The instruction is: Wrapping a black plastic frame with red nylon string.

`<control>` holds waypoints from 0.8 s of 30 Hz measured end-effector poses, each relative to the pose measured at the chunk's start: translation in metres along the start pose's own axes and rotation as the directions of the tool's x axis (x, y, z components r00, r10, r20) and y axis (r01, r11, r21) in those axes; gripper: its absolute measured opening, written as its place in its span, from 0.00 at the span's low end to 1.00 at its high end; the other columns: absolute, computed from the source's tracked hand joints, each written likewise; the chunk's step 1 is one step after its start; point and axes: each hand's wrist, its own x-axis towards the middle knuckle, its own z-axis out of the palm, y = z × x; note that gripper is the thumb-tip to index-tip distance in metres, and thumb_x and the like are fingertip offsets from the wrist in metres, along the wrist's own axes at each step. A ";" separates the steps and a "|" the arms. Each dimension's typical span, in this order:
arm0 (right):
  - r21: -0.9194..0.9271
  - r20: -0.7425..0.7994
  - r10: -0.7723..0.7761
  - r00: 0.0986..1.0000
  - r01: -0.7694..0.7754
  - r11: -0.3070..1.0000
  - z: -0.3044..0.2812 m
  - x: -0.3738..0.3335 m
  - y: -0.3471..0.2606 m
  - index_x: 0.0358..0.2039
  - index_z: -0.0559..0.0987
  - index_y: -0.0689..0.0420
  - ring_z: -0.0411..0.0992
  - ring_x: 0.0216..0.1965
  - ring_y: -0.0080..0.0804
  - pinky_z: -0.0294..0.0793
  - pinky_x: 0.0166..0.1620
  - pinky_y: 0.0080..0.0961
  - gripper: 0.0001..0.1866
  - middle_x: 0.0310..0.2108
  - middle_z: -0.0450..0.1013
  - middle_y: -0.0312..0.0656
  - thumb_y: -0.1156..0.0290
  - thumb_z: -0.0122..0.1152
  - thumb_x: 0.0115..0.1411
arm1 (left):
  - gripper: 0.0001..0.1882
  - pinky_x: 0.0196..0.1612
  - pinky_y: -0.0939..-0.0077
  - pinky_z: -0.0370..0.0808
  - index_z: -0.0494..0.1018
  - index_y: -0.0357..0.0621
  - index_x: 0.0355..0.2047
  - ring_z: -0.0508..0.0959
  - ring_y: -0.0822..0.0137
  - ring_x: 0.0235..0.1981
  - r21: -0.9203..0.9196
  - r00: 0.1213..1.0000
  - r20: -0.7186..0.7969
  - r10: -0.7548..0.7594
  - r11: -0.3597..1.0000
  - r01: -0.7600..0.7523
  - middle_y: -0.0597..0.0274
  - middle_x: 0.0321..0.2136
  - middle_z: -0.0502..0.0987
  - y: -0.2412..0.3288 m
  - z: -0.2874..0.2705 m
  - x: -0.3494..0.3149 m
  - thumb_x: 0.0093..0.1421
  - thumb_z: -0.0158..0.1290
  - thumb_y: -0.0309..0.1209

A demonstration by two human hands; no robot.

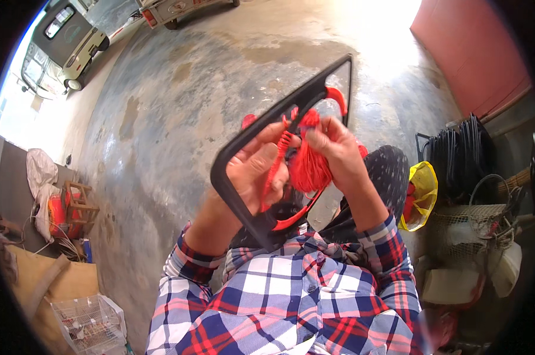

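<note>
Left grip [252, 167]: is holding coiled red cord [284, 142], centre
Right grip [339, 145]: is pinching red string bundle [310, 170]
Black frame [219, 173]: is slanting mid-picture
Vehicle [156, 14], top: is showing unreadable red emblem [177, 7]

grey-and-cream vehicle [67, 44]; large reddish panel [471, 56] (upper right)

Black frame [230, 198], tilted; red cord [310, 168], bunched, looped.

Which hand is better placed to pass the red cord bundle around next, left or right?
Probably the right hand: it grips the red cord bundle. The left hand seems occupied with the tight red coils, beside the black frame's edge.
</note>
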 end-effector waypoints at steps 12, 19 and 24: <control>0.046 0.411 -0.233 0.881 0.235 0.971 0.019 0.007 -0.041 0.40 0.79 0.62 0.70 0.47 0.28 0.68 0.52 0.27 0.18 0.50 0.70 0.45 0.58 0.59 0.61 | 0.26 0.16 0.71 0.70 0.68 0.31 0.50 0.77 0.61 0.22 -0.445 0.965 0.004 -0.263 0.864 0.237 0.51 0.37 0.77 -0.020 0.013 -0.002 0.65 0.46 0.44; 0.034 0.338 -0.014 0.941 0.003 0.999 -0.004 -0.040 -0.021 0.56 0.67 0.62 0.71 0.45 0.28 0.70 0.47 0.27 0.37 0.47 0.72 0.40 0.73 0.73 0.45 | 0.25 0.20 0.84 0.64 0.66 0.44 0.55 0.71 0.74 0.26 -0.201 0.999 -0.010 -0.030 0.979 0.028 0.65 0.33 0.75 -0.010 -0.018 0.000 0.58 0.57 0.32; 0.245 0.094 -0.069 0.993 0.044 0.969 0.019 -0.038 -0.030 0.55 0.66 0.59 0.70 0.49 0.27 0.70 0.53 0.28 0.30 0.47 0.70 0.38 0.79 0.66 0.51 | 0.27 0.19 0.86 0.63 0.66 0.44 0.55 0.71 0.76 0.24 -0.145 0.999 0.029 -0.045 0.988 0.049 0.64 0.35 0.75 -0.011 -0.005 0.002 0.55 0.61 0.29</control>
